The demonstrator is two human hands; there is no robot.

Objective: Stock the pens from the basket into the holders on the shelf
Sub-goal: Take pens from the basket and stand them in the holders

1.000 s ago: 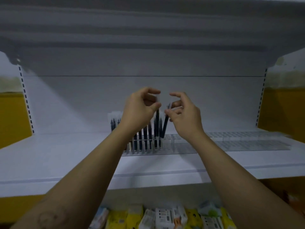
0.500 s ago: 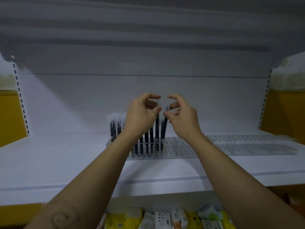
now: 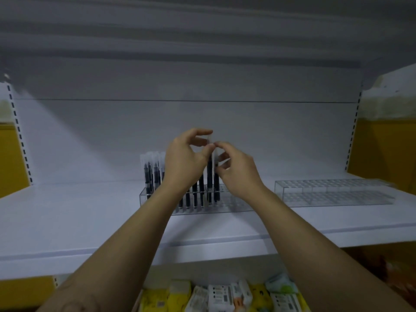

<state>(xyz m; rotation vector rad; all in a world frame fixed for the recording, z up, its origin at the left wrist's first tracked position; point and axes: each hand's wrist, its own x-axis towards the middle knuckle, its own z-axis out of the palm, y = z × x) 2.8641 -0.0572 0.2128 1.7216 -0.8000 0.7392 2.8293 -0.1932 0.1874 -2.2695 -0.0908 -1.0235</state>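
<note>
One empty holder (image 3: 333,192) stands beside the stocked holder (image 3: 234,207); raised left hand (image 3: 183,167) and right hand (image 3: 238,174) pinch upright pens (image 3: 209,174), fingers clamped.

Both forearms reach forward, left hand (image 3: 184,164) and right hand (image 3: 239,174) close together, fingers (image 3: 199,132) curled in pinches, tips touching.

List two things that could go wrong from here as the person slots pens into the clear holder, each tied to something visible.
1. The left hand and right hand pinch the held pens only near their tops, so a tip could miss its slot in the holder.
2. The left wrist sits right in front of the standing pens; pulling back carelessly could tilt them.
</note>
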